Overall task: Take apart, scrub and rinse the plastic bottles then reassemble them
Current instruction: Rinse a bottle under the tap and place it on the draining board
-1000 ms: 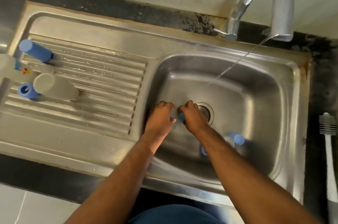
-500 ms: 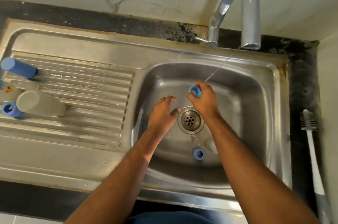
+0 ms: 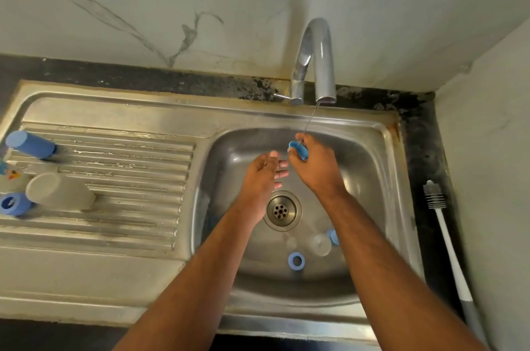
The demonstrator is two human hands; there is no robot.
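- The right hand [image 3: 317,168] is up under the tap [image 3: 315,61], fingers curled round a small blue cap [image 3: 298,150], with a thin stream of water [image 3: 311,118] running down onto it.
- The left hand [image 3: 262,174] sits just beside it over the basin, fingers loose and spread, gripping nothing; its fingertips are close to the cap, and I cannot tell whether they touch.
- Down in the sink [image 3: 381,178], near the drain [image 3: 282,210], lies a blue ring [image 3: 296,261], and next to it a clear round piece [image 3: 319,244] with another blue bit [image 3: 332,237] half hidden by the right forearm.
- On the ribbed draining board [image 3: 129,167] to the left lie a blue tube-shaped part [image 3: 30,144], a clear bottle body [image 3: 58,191] on its side, and a blue collar [image 3: 13,204] just beside it.
- A bottle brush [image 3: 447,239] with a white handle lies on the dark counter to the right of the sink.
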